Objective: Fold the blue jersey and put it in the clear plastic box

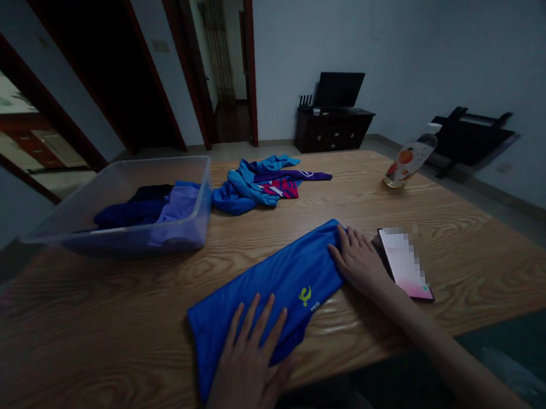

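A blue garment (277,266) with a small yellow-green logo lies folded lengthwise on the wooden table, slanting from lower left to upper right. Its exact kind cannot be made out. My left hand (247,354) rests flat on its near left part, fingers spread. At the far right end, my right hand (357,255) lies on the cloth with fingers stretched out. Just right of that hand is a phone (406,264) with a lit, partly blurred screen.
A clear plastic bin (204,215) holding dark and lilac clothes stands at left. Behind the garment lies a crumpled pile of blue, purple and red clothes (248,184). A drink bottle (409,162) stands at the right on the wooden table (470,254).
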